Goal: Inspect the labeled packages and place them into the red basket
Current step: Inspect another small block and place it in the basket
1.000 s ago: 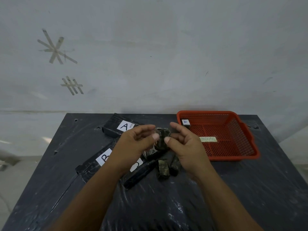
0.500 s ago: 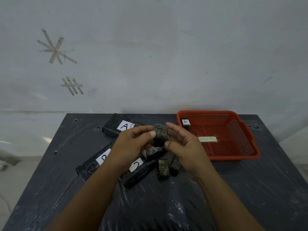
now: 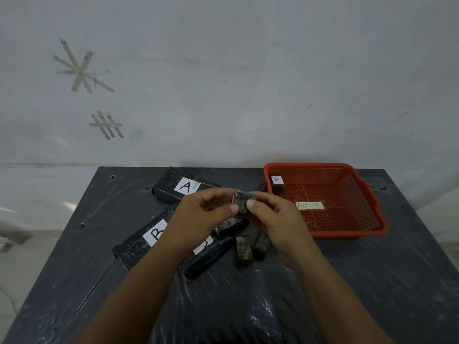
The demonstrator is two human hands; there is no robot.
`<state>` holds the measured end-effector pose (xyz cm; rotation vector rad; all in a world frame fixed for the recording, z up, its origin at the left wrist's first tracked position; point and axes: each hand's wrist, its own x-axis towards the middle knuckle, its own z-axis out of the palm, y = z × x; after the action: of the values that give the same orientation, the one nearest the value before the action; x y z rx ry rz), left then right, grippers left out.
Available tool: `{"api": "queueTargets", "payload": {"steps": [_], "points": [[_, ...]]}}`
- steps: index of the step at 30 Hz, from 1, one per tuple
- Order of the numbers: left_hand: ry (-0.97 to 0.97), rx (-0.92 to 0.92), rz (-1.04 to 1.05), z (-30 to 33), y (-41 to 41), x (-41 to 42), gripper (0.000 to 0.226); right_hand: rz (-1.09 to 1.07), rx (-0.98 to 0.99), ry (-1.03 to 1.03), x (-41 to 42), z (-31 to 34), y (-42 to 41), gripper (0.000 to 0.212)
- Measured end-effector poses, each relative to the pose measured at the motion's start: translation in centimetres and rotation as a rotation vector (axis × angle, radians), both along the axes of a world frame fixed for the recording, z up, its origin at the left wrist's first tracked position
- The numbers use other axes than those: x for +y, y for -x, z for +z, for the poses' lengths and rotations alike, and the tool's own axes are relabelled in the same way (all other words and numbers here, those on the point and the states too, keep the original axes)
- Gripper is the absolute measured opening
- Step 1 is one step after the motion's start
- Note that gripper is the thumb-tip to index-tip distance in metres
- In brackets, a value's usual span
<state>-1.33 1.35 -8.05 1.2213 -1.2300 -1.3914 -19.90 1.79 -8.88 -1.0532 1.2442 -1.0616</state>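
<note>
A small dark wrapped package [image 3: 242, 203] is held above the table, pinched from the left by my left hand [image 3: 201, 217] and from the right by my right hand [image 3: 278, 222]. Two more small packages [image 3: 243, 249] lie on the table just below my hands. The red basket [image 3: 357, 194] stands at the back right, with an "ABNORMAL" label on its floor and one small package marked A [image 3: 277, 183] in its far left corner.
Long black packs lie on the black table [image 3: 347, 281]: one labeled A [image 3: 181, 188] at the back, one labeled B [image 3: 146, 240] to the left, one partly hidden under my left wrist [image 3: 211, 256]. A grey wall stands behind.
Both hands have turned the small package between their fingers and shifted it slightly; its dark mottled side now faces me. Nothing else moved.
</note>
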Motion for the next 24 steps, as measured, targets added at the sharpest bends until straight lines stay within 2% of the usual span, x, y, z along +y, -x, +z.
{"api": "queueTargets", "payload": {"steps": [6,10,13,16,24], "points": [[0.020,-0.006,0.000,-0.24,-0.03,-0.01,0.032,-0.011,0.038,0.030,-0.03,-0.21,-0.01,0.020],[0.018,0.005,0.009,-0.23,-0.09,-0.27,0.035,-0.002,-0.054,0.010,-0.01,-0.33,0.00,0.040],[-0.072,0.072,0.070,-0.10,0.18,-0.61,0.027,0.050,-0.062,0.039,0.12,-0.45,-0.03,0.056],[-0.116,0.070,0.082,-0.15,0.30,-0.81,0.021,0.111,-0.020,0.073,0.09,-0.51,0.01,0.059],[-0.138,0.042,0.024,-0.29,0.29,-0.82,0.024,0.169,0.045,0.133,0.27,-0.65,-0.01,0.067]]}}
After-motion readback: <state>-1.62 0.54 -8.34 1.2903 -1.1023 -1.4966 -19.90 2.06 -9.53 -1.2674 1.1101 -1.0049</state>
